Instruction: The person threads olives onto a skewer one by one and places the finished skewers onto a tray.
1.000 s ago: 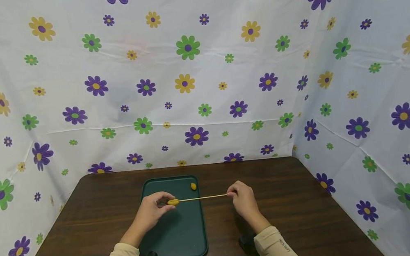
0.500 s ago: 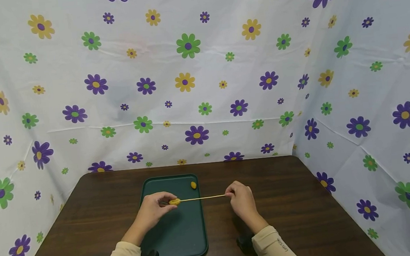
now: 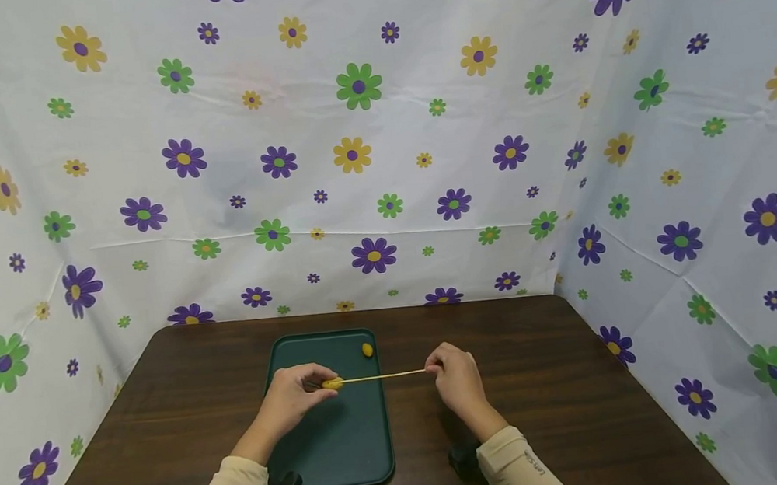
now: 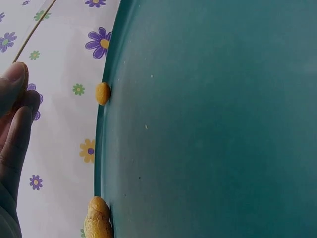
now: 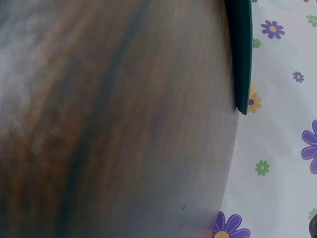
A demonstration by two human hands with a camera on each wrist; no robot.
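Note:
In the head view my left hand [image 3: 290,402] pinches a yellow-tan peanut-like piece [image 3: 333,384] between thumb and fingers, above a dark green tray [image 3: 338,450]. A thin wooden stick [image 3: 383,376] runs level from that piece to my right hand [image 3: 460,382], whose thumb and fingers pinch its other end over the table. Whether the stick pierces the piece cannot be told. The left wrist view shows the left hand [image 4: 15,144] at the left edge, the stick [image 4: 34,30] rising from its fingertips. My right hand's grip is not visible in the right wrist view.
Near the tray's far right corner lies a small yellow-tan piece [image 3: 367,350]. The left wrist view also has a larger peanut-shaped piece [image 4: 98,220] by the tray rim. A dark wooden table [image 3: 513,371] lies underneath, with flowered white cloth [image 3: 382,173] hanging behind and beside it.
My right hand has come slightly left and the held piece slightly right, so a little less of the stick shows between them. Both grips look the same.

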